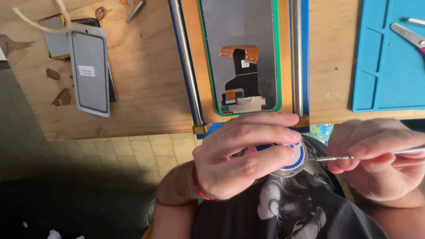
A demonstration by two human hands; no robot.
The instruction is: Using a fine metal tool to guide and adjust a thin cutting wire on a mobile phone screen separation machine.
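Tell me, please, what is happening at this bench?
A person's left hand grips a small round container with a blue and white label. The right hand holds a thin metal tool, its tip at the container. On the wooden table, a phone screen panel lies back-up in a clamp frame.

L hand (241,152) wraps a small round clear tub (293,160) w/ blue-white label, held over the lap. R hand (376,157) pinches a thin metal pick (354,156), tip at the tub's rim. On the wooden bench (146,88): phone screen (241,55) face-down in a green-edged jig, blue mat (389,66) w/ tweezers (409,35), glass panel (90,71) at left.
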